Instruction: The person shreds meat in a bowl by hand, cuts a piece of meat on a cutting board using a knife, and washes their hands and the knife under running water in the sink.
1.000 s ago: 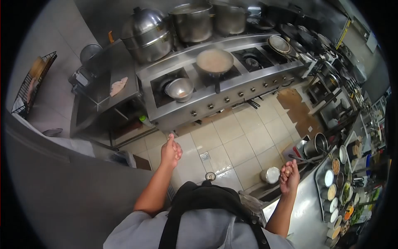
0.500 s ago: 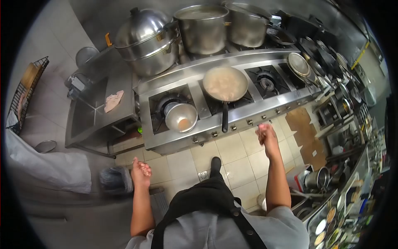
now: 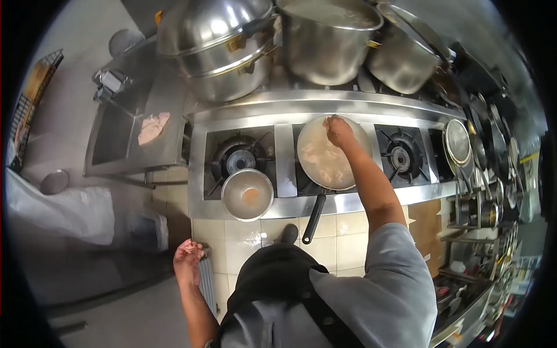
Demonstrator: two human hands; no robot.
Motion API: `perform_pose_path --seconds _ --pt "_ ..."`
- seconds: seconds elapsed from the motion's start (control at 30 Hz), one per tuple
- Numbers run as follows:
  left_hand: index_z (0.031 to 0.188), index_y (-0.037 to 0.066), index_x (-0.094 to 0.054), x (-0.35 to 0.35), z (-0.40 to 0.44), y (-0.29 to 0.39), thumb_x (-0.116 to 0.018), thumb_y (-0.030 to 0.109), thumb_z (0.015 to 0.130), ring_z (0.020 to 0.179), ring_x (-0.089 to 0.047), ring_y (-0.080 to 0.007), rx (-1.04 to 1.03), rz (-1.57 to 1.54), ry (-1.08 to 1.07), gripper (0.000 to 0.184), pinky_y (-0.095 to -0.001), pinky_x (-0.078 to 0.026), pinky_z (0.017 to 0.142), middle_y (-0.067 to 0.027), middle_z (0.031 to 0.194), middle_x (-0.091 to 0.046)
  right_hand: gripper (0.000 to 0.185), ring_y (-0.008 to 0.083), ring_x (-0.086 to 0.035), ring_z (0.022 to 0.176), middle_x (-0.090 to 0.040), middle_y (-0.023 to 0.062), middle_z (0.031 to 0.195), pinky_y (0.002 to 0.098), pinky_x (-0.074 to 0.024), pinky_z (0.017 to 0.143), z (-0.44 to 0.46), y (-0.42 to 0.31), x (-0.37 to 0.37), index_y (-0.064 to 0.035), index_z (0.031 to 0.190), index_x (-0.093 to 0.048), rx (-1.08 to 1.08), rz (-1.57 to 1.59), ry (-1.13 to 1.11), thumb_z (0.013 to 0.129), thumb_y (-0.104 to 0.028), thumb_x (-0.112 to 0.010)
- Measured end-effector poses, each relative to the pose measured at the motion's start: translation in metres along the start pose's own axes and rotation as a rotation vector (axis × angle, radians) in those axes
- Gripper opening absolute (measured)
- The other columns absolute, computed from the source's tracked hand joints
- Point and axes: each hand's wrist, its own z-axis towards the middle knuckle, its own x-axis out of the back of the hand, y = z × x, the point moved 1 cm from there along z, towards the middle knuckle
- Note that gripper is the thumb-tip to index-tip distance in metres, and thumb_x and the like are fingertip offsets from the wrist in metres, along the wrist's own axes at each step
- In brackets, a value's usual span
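My right hand (image 3: 339, 132) is over the far part of a frying pan (image 3: 364, 174), its fingertips pinched together. What they hold, if anything, is hidden. Pale pieces of food (image 3: 322, 155) lie in cloudy liquid in the pan, whose black handle (image 3: 314, 219) points toward me over the stove's front edge. Low on the left hangs my left hand (image 3: 188, 258), away from the stove, fingers curled in; I cannot make out whether something is in them. A metal bowl (image 3: 232, 200) with a little orange-brown content sits at the front of the left burner.
Behind the stove (image 3: 284, 168) stand a domed steamer pot (image 3: 226, 81) and two large stockpots, one at the centre (image 3: 325, 55). A pink cloth (image 3: 154, 127) lies on the steel sink counter at left. Strainers (image 3: 458, 142) and pans crowd the right side.
I am closer to the stove. My right hand has moved forward and left, from in front of the stove to above the pan. My left hand stays low at the left, still curled.
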Motion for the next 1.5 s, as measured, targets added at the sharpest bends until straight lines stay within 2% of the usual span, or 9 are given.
perform_pose_path --seconds 0.27,0.43,0.83,0.9,0.97,1.13,1.27,1.33,1.5 --pt "0.106 0.0 -0.054 0.013 -0.055 -0.024 -0.05 0.004 0.081 0.089 -0.059 -0.0252 -0.028 -0.188 0.184 0.026 -0.0345 -0.051 0.078 -0.0118 0.095 -0.058 0.014 0.0344 -0.056 0.095 -0.056 0.0167 0.103 0.0419 -0.0453 0.084 0.01 -0.002 -0.002 -0.0065 0.093 -0.061 0.056 -0.256 -0.104 0.082 -0.012 -0.055" --pt "0.108 -0.005 -0.05 -0.001 -0.094 -0.049 -0.049 0.002 0.081 0.092 -0.059 -0.0292 -0.101 -0.288 0.09 0.028 -0.0362 -0.051 0.08 -0.0161 0.097 -0.057 0.019 0.034 -0.059 0.09 -0.061 0.0192 0.094 0.0407 -0.0472 0.08 -0.052 -0.076 0.051 -0.0048 0.095 -0.061 0.092 0.22 0.306 0.079 -0.013 -0.062" --pt "0.104 0.0 -0.062 -0.046 -0.188 -0.136 -0.044 0.018 0.084 0.105 -0.054 -0.0234 -0.338 0.312 -0.103 0.032 -0.0339 -0.04 0.091 -0.011 0.11 -0.06 0.04 0.0194 -0.054 0.105 -0.055 0.0119 0.113 0.0321 -0.043 0.094 -0.357 -0.272 -0.053 0.0007 0.117 -0.044 0.421 1.105 -1.041 0.084 -0.014 -0.063" --pt "0.107 0.002 -0.06 -0.052 -0.197 -0.147 -0.048 0.02 0.086 0.091 -0.057 -0.0218 -0.596 0.455 -0.073 0.031 -0.0327 -0.045 0.081 -0.0081 0.103 -0.062 0.028 0.0161 -0.056 0.099 -0.056 0.0083 0.111 0.0294 -0.0484 0.079 -0.365 -0.27 -0.046 -0.0027 0.113 -0.052 0.349 1.104 -1.142 0.086 -0.008 -0.052" --pt "0.118 0.001 -0.055 -0.073 -0.204 -0.147 -0.047 0.023 0.088 0.076 -0.055 -0.0136 -0.185 0.135 -0.127 0.038 -0.0262 -0.045 0.068 -0.0056 0.096 -0.061 0.033 0.0139 -0.059 0.08 -0.06 0.0044 0.098 0.0241 -0.0494 0.061 -0.364 -0.255 -0.049 -0.0031 0.116 -0.05 0.476 1.081 -1.155 0.086 -0.014 -0.056" --pt "0.125 0.003 -0.049 -0.093 -0.259 -0.139 -0.05 0.027 0.089 0.097 -0.055 -0.0143 -0.349 0.159 0.235 0.044 -0.026 -0.047 0.075 -0.0099 0.109 -0.058 0.033 0.0125 -0.058 0.072 -0.058 0.0058 0.089 0.0245 -0.0475 0.055 -0.352 -0.228 -0.023 -0.0047 0.109 -0.05 0.243 1.219 -1.452 0.083 -0.02 -0.064" --pt "0.124 0.008 -0.052 -0.076 -0.322 -0.135 -0.055 0.031 0.087 0.105 -0.053 -0.0164 -0.334 0.117 0.494 0.044 -0.0321 -0.047 0.081 -0.0072 0.115 -0.056 0.028 0.0116 -0.055 0.064 -0.056 0.0036 0.08 0.0237 -0.0458 0.052 -0.249 -0.171 -0.005 -0.0058 0.106 -0.051 0.292 1.097 -1.105 0.084 -0.019 -0.062" --pt "0.12 0.008 -0.055 -0.054 -0.345 -0.17 -0.056 0.03 0.087 0.103 -0.053 -0.0152 -0.233 -0.012 0.573 0.039 -0.0324 -0.047 0.08 -0.0058 0.112 -0.058 0.028 0.0342 -0.058 0.087 -0.062 0.0198 0.095 0.0392 -0.0466 0.085 -0.201 -0.137 0.049 0.0075 0.104 -0.058 1.038 0.163 -0.415 0.084 -0.012 -0.053" --pt "0.111 0.008 -0.058 -0.048 -0.425 -0.238 -0.055 0.024 0.085 0.09 -0.057 -0.0141 -0.164 -0.272 0.928 0.031 -0.0296 -0.048 0.071 -0.0033 0.1 -0.061 0.031 0.0393 -0.056 0.099 -0.062 0.0253 0.1 0.0414 -0.0408 0.094 -0.122 -0.054 0.037 0.0072 0.098 -0.061 0.741 0.089 -0.288 0.074 -0.013 -0.056"
